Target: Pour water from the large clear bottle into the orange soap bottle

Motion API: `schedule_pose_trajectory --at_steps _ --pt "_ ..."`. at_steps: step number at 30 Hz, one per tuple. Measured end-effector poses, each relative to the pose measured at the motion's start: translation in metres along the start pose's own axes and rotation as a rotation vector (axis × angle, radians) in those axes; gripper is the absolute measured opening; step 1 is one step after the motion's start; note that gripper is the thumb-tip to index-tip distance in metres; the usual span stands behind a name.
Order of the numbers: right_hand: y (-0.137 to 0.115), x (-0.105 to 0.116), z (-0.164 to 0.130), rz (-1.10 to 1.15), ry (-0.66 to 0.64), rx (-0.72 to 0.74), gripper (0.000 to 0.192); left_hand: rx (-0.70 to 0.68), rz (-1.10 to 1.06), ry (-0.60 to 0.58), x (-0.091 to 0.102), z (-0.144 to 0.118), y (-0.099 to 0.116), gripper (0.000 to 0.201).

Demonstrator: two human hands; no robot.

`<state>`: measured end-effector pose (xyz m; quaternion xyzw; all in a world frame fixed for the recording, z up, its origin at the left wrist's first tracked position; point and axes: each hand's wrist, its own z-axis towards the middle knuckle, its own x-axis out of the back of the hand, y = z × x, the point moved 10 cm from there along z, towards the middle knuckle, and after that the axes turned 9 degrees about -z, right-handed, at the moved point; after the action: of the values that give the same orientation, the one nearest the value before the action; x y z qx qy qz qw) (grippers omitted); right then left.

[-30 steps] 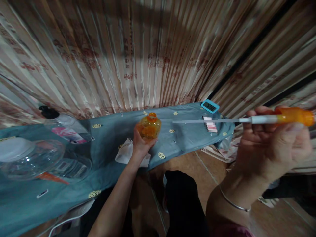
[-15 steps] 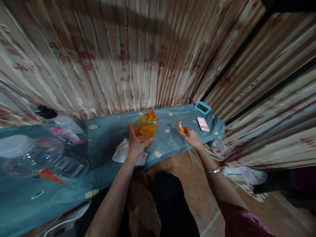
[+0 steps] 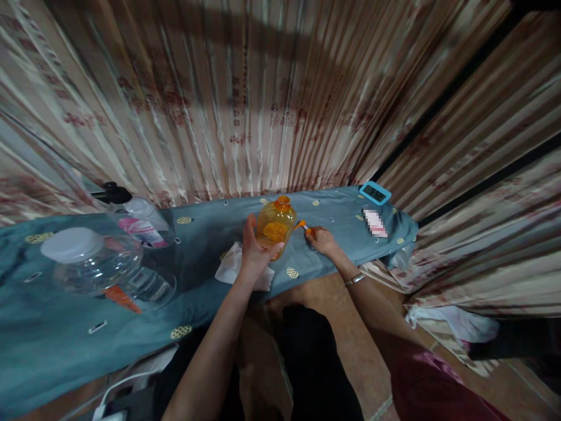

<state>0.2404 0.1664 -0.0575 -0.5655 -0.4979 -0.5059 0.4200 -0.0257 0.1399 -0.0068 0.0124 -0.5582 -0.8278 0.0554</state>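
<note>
My left hand [image 3: 258, 252] is wrapped round a see-through orange bottle [image 3: 277, 224], which stands upright with its neck uncovered. Just to the right, my right hand [image 3: 322, 240] grips an orange pump head [image 3: 305, 227] by its collar. The pump's spout points left, close to the bottle's side, and its dip tube is hardly visible now. Under my left wrist lies a crumpled white tissue [image 3: 230, 266] on the blue-green cloth [image 3: 210, 234].
At left stand a clear jar with a white lid [image 3: 74, 244] and a clear bottle with a black pump top [image 3: 142, 222]. A blue-framed digital clock [image 3: 375, 193] and a phone [image 3: 375, 223] lie at the right end. Pleated curtains [image 3: 263, 117] hang behind.
My right hand has brought the pump head left, nearer the bottle, and its spout has tilted downward. My left hand still holds the bottle. The whole view has shifted slightly.
</note>
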Motion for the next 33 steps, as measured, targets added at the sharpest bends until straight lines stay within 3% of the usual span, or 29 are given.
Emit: schedule_pose_trajectory --at_steps 2,7,11,13,16,20,28,33 --pt "0.001 0.002 -0.004 0.029 0.022 -0.007 0.038 -0.019 -0.003 0.015 0.007 0.0 0.002 0.106" --pt "-0.008 0.026 -0.026 0.249 0.179 -0.024 0.066 -0.024 0.022 0.07 0.037 -0.003 0.011 0.095" --pt "-0.017 0.032 -0.039 0.669 0.259 -0.05 0.07 -0.013 0.042 0.133 0.064 -0.011 0.02 0.087" --pt "-0.021 0.029 -0.044 0.91 0.292 -0.043 0.086 0.002 0.05 0.144 0.072 -0.015 0.019 0.084" --pt "-0.033 0.021 -0.05 1.171 0.256 0.028 0.114 0.032 0.073 0.125 0.075 -0.018 0.011 0.081" --pt "-0.053 0.01 -0.061 1.218 0.144 0.129 0.135 0.016 0.142 0.077 0.073 -0.016 -0.005 0.081" --pt "-0.075 0.014 -0.055 1.264 0.2 0.211 0.136 0.117 0.314 -0.032 0.081 -0.01 -0.054 0.078" --pt "-0.101 0.027 -0.05 1.396 0.195 0.328 0.113 0.233 0.435 -0.096 0.09 -0.011 -0.077 0.063"
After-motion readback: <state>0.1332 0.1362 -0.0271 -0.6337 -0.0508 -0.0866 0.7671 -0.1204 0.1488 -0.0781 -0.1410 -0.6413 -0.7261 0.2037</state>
